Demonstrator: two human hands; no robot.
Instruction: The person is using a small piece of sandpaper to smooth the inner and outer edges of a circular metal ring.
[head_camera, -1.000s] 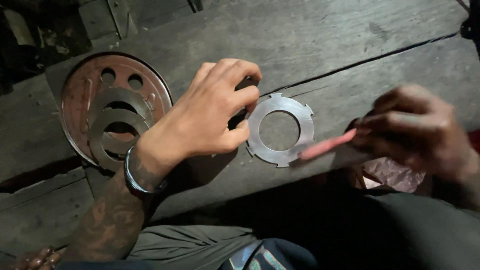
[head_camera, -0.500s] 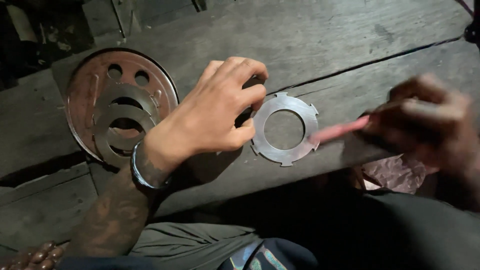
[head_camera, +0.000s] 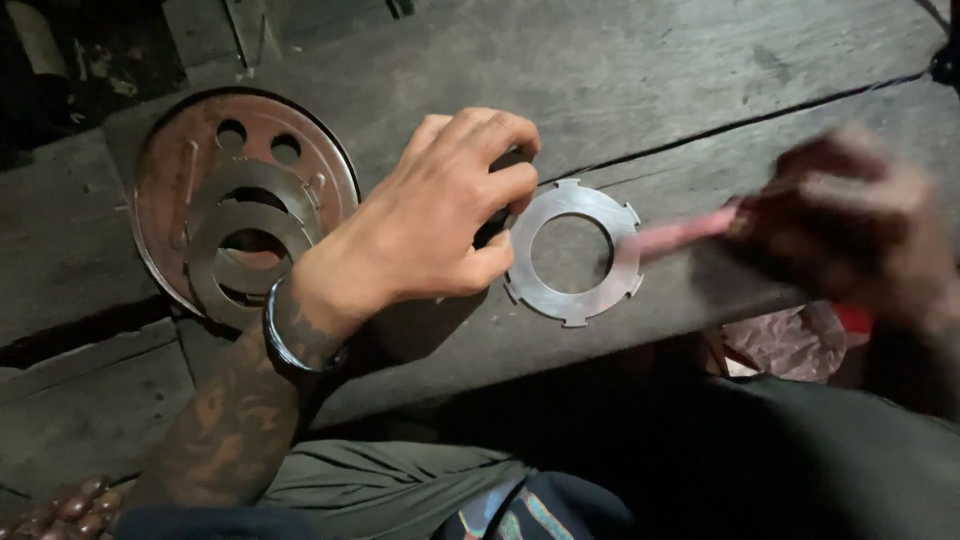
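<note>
Flat on the wooden counter (head_camera: 700, 60), the notched metal ring (head_camera: 572, 252) lies between both hands. Left hand (head_camera: 440, 215), nearer, curls half-closed, fingertips pinning its left edge. Right hand (head_camera: 850, 220), blurred, grips a pink stick (head_camera: 685, 235) reaching the ring's right edge.

Right hand (head_camera: 850, 230) and its pink tool (head_camera: 685, 233) are motion-blurred.

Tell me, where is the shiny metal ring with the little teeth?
In the head view the shiny metal ring lies flat on the wooden boards, near the middle, touching the left hand, with the right hand's pink stick at its other edge.
</note>
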